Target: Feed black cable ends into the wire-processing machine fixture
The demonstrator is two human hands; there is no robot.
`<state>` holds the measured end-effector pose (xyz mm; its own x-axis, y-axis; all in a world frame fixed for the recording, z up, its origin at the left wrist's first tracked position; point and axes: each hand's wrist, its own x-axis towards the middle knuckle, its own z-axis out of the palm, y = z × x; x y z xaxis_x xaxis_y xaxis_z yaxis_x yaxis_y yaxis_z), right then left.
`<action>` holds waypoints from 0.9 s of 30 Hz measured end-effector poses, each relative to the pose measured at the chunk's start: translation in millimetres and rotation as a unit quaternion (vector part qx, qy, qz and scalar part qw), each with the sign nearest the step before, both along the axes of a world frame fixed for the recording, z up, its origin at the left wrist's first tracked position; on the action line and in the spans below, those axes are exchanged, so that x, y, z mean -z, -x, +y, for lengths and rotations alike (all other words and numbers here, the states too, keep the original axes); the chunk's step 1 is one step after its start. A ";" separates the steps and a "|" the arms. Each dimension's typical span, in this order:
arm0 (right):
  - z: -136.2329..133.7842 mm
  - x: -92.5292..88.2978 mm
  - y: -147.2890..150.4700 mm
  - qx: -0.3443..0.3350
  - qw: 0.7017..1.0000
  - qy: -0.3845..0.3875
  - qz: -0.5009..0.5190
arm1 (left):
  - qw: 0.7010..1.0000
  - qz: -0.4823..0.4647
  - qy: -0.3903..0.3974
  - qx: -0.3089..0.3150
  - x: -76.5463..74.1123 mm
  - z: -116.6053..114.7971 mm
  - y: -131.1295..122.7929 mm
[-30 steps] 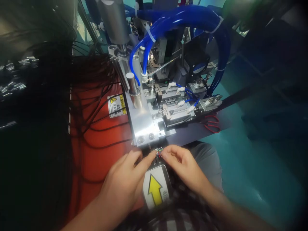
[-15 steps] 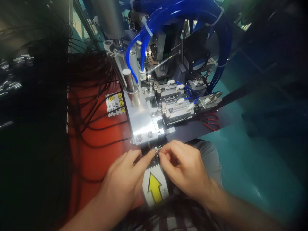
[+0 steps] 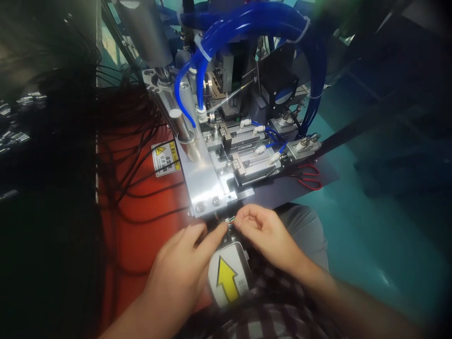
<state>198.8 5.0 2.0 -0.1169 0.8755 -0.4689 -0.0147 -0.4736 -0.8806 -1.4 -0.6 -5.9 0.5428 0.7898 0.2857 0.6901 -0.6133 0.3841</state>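
Several thin coloured wires (image 3: 230, 220), green and white among them, show between my two hands at the front of the machine. My right hand (image 3: 263, 230) pinches their right side between thumb and forefinger. From the left, my left hand (image 3: 187, 249) reaches in with its forefinger stretched against the wires; its thumb is hidden beneath, and it appears to grip them. Just beyond the fingertips is the edge of a silver metal plate (image 3: 206, 183). Below the hands lies a white panel (image 3: 217, 268) with a yellow arrow (image 3: 226, 278).
Blue air hoses (image 3: 261, 19) arch over the pneumatic cylinders (image 3: 254, 160) of the machine. Black cables (image 3: 141, 193) hang across a red surface (image 3: 141, 245) at left, near a warning label (image 3: 165, 159). Red-handled scissors (image 3: 310, 177) lie at right.
The view has shifted slightly, so the machine sits a little further left. My right hand's fingers have closed up somewhat around the wires; my left hand stays nearly in place.
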 end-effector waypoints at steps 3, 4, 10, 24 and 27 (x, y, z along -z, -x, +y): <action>1.7 1.7 -3.0 -0.010 0.999 0.019 0.038 | 0.998 0.055 -0.002 0.010 -2.0 -0.5 0.9; 2.2 2.7 -3.0 -0.010 0.999 0.012 0.045 | 0.997 0.072 -0.007 0.016 -4.0 -0.2 1.1; 3.3 5.4 5.3 -0.007 1.000 -0.022 -0.001 | 0.991 0.120 -0.034 0.047 -13.2 3.6 2.0; 2.6 9.2 1.1 -0.012 0.998 0.005 0.057 | 0.998 0.062 -0.003 0.005 4.7 -3.8 4.2; 1.1 4.7 3.5 0.004 0.999 0.011 0.048 | 0.998 0.068 -0.007 0.017 3.3 -2.7 6.0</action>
